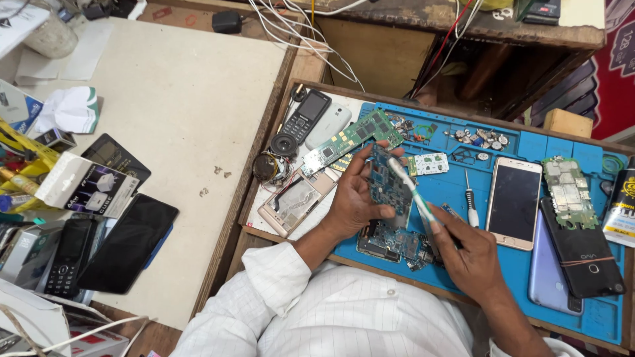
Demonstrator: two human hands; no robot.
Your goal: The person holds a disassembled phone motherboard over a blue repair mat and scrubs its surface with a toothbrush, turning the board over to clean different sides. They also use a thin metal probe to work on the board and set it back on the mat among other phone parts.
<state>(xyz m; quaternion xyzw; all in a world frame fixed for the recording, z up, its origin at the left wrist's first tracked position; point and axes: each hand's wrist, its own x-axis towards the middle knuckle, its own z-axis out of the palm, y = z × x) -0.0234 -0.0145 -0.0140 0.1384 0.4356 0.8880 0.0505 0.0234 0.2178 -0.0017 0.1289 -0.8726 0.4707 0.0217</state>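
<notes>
Left hand: the left hand (354, 201) is curled round a blue-green circuit board (389, 185), thumb along its lower edge and fingers behind it, holding it tilted up over the blue work mat (509, 264).
Right hand: the right hand (471, 254) is closed in a pinch on a white and green brush (411, 188); the brush slants up and to the left, and its bristle end lies on the upper part of the held board.
Under the hands: a second bare circuit board (390, 241) lies flat on the mat, partly hidden by both wrists.
Just right of the hands: a small screwdriver (471, 208) lies on the mat, and beside it a white-framed phone (514, 201) lies screen up.
Further right: a green board with metal shields (569, 192), a black phone back bound with a rubber band (585, 251), and a lilac phone back (546, 271) partly under it.
Left of the hands: an opened phone shell (294, 201), a long green board (350, 140), a black keypad phone (305, 118) and a round speaker (284, 144).
Mat compartments: the recesses along the mat's top edge hold a heap of small screws and metal parts (479, 137).
Bench to the left: a white box (83, 185), a black phone lying face up (129, 244) and another keypad phone (66, 258).
</notes>
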